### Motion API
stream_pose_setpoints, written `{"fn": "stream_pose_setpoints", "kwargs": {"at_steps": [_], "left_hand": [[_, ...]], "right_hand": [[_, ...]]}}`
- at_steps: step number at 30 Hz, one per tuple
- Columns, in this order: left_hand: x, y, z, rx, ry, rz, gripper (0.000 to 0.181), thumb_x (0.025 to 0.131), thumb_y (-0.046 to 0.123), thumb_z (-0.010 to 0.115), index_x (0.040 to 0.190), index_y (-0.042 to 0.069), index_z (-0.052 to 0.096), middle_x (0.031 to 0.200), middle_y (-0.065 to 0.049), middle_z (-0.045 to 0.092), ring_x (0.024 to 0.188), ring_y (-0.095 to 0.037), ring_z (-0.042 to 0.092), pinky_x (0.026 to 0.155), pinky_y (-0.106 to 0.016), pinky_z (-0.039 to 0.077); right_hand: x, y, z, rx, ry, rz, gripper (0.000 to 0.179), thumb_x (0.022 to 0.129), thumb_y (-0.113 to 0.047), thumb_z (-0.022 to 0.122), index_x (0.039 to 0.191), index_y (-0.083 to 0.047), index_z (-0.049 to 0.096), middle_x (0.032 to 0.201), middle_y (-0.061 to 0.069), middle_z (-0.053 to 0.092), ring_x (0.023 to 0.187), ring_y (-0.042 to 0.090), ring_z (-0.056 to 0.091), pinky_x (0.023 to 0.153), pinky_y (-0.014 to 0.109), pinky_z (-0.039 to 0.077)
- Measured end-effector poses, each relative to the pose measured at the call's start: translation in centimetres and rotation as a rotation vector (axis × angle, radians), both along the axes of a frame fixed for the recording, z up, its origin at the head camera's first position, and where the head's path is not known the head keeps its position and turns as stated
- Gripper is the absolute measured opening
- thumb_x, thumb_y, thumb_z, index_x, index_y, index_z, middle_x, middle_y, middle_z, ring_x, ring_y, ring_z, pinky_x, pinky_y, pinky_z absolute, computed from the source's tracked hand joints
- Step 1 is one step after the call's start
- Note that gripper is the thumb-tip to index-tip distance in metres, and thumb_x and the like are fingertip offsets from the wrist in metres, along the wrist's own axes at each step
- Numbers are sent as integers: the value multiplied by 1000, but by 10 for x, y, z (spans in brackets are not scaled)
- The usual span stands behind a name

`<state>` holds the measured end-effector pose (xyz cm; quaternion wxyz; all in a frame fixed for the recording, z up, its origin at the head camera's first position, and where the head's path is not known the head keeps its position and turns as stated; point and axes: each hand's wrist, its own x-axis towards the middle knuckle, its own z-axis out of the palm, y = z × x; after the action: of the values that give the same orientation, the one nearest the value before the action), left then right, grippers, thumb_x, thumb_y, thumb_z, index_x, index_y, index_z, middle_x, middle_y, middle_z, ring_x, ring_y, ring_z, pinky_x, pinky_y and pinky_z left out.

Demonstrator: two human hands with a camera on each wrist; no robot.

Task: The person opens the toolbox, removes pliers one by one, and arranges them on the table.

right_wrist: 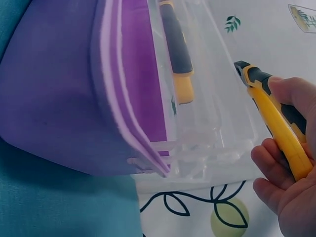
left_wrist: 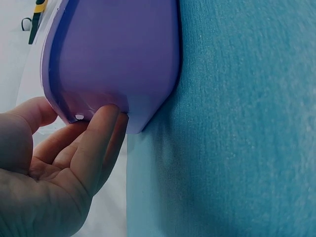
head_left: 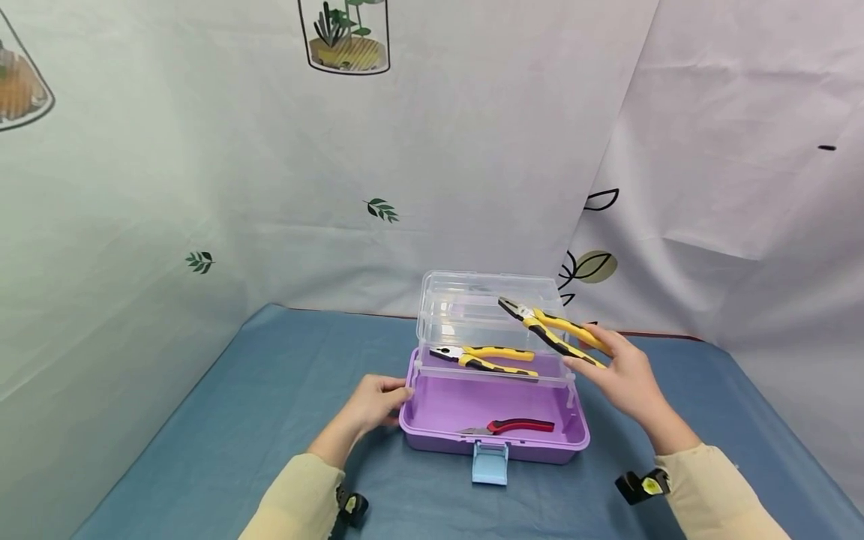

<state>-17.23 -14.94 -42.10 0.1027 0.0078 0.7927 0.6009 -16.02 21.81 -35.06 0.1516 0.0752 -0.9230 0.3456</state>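
A purple toolbox (head_left: 442, 444) stands open on the blue cloth. My left hand (head_left: 374, 403) grips its left end, thumb at the rim and fingers against the outer wall (left_wrist: 113, 64). My right hand (head_left: 628, 379) holds yellow-and-black combination pliers (head_left: 550, 330) by the handles, raised over the toolbox's right side, jaws pointing up and left. A second pair of yellow-and-black pliers (head_left: 496, 352) lies in the clear upper tray (head_left: 445, 367). On the purple floor of the box, near the front, lie red-and-black pliers (head_left: 523, 424), partly hidden by the front wall.
The clear lid (head_left: 466, 289) is tipped back behind the box. A light blue latch (head_left: 490, 465) hangs down at the front. Blue cloth (head_left: 270, 420) covers the table around the box. A white printed curtain (head_left: 304, 165) rises behind.
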Motion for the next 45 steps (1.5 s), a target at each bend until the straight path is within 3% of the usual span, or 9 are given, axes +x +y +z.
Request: {"fn": "stream_pose_setpoints", "kwargs": {"at_steps": [3,16,29,45], "left_hand": [[0,1,1,0,-2,-1,35,88,9,59,118,-11,60,98,-25,68,79,-18,66,60,-31,59],[1,1,2,-15,1,6,36,89,10,59,119,-11,59,101,-27,67,81,-21,67,59,-33,59],[1,1,2,1,-5,3,36,88,10,59,118,-11,60,99,-26,68,80,-20,67,59,-31,59],[2,1,3,-3,-15,26,34,88,9,60,117,-9,62,100,-25,68,81,-21,67,60,-33,59]], "right_hand": [[2,2,-2,-11,15,-14,69,81,-37,73,136,-3,48,118,23,62,114,41,54,59,19,48],[12,7,-13,-33,32,-67,68,81,-38,73,136,-7,49,118,18,60,112,40,57,69,7,43],[21,17,-18,-29,90,-120,62,79,-31,76,131,-4,53,109,17,64,100,30,56,63,11,43],[29,26,-19,-78,52,-198,67,80,-35,74,135,-3,50,113,21,64,106,37,56,57,10,42]]}}
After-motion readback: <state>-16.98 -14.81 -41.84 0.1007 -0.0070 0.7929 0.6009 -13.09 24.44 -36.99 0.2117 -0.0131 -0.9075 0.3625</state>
